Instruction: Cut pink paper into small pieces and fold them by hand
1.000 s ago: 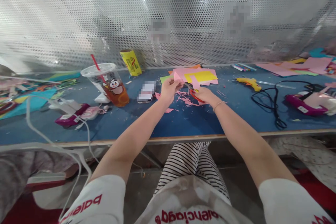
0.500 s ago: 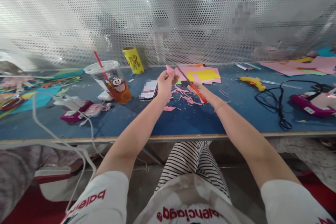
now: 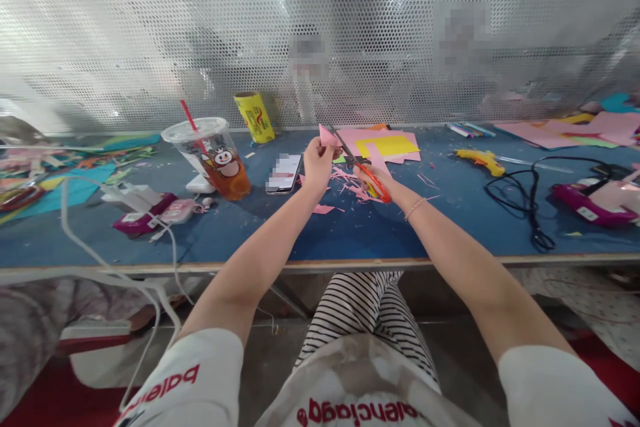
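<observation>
A small folded piece of pink paper (image 3: 328, 136) is pinched in my left hand (image 3: 319, 159), above the blue table. My right hand (image 3: 375, 180) grips orange-handled scissors (image 3: 379, 187), whose blades point up and left and meet the edge of that paper. Thin pink paper scraps (image 3: 350, 181) lie beneath my hands. Behind them rest larger pink sheets with a yellow sheet (image 3: 393, 145) on top. Left of my left hand is a phone (image 3: 284, 173) with its screen lit.
A drink cup with a red straw (image 3: 220, 163) and a yellow roll (image 3: 255, 117) stand at left. Farther left are a purple power strip (image 3: 145, 213) and coloured paper. At right lie a yellow glue gun (image 3: 481, 161), black cable (image 3: 535, 200), pens (image 3: 470, 129) and another purple strip (image 3: 595, 208).
The scissors have turned, their loops now showing more openly, and their blades have come up against the pink paper. My left hand has shifted slightly right.
</observation>
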`<state>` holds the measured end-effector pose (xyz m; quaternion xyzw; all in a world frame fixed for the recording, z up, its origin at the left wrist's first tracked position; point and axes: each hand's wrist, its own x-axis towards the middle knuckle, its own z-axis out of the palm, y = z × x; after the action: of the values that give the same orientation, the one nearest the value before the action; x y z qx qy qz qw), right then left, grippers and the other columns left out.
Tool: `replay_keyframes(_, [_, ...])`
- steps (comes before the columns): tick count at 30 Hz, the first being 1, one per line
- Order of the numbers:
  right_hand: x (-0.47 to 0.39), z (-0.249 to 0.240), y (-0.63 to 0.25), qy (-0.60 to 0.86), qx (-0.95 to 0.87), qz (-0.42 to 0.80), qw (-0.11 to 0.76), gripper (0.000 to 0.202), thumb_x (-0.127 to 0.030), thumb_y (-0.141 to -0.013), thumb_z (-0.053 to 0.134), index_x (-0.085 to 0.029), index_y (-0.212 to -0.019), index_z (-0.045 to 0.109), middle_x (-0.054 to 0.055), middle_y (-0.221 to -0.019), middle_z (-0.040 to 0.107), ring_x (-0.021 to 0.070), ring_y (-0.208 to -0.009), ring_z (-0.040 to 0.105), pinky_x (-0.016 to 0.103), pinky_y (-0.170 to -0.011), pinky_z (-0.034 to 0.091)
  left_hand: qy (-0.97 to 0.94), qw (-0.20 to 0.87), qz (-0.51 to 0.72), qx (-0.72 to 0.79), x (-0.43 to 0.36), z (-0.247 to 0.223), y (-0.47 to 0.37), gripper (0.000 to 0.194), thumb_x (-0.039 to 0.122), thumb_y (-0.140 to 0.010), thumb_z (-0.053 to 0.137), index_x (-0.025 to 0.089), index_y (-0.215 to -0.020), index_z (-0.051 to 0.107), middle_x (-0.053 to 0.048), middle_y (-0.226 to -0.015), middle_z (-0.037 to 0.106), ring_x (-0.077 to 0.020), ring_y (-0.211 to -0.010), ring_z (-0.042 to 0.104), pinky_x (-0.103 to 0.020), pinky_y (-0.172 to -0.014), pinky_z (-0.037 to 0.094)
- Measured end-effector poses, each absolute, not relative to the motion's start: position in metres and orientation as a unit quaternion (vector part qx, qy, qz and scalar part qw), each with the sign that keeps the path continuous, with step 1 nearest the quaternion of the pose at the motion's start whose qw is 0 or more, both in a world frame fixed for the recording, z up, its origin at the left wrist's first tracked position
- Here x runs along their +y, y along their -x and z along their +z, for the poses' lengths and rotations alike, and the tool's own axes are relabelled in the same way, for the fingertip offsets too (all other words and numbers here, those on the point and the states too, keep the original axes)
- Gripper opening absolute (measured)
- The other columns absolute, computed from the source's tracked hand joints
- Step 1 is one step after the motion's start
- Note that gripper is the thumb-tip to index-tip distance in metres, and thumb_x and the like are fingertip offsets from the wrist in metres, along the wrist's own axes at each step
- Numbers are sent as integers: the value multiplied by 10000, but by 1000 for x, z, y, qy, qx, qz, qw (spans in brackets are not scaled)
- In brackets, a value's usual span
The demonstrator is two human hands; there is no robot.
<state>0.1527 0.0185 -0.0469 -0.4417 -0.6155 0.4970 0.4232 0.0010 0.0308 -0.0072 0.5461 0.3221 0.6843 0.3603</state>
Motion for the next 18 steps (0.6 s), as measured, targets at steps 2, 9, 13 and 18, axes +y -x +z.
replay_keyframes(2, [16, -43, -152, 443, -615, 507, 410, 334, -487, -771, 601, -209, -725, 422, -93, -489, 321, 62, -430, 329, 203, -441, 298, -556, 347, 683, 322, 29, -7, -1, 95, 251, -814, 554, 162, -780, 552, -15, -714, 638, -77, -618, 608, -223, -640, 493])
replay_keyframes(9, [13, -40, -151, 434, -620, 516, 402, 337, -475, -786, 583, -214, -700, 387, -86, -511, 315, 62, -449, 308, 205, -450, 279, -564, 325, 687, 324, 27, -5, 0, 143, 305, -807, 574, 167, -781, 548, -17, -704, 629, -82, -605, 599, -225, -620, 491])
replay_keyframes(13, [15, -42, -150, 411, -621, 539, 395, 371, -490, -787, 572, -214, -665, 356, -92, -503, 302, 51, -418, 264, 194, -432, 257, -568, 330, 683, 321, 29, -6, 1, 156, 319, -804, 579, 165, -788, 554, -17, -708, 625, -79, -606, 594, -227, -625, 488])
replay_keyframes(18, [17, -43, -151, 395, -618, 560, 384, 402, -537, -778, 553, -210, -655, 354, -93, -482, 313, 49, -389, 303, 187, -409, 268, -568, 332, 681, 322, 30, -6, 0, 149, 311, -801, 584, 165, -791, 552, -10, -701, 621, -77, -605, 590, -226, -633, 488])
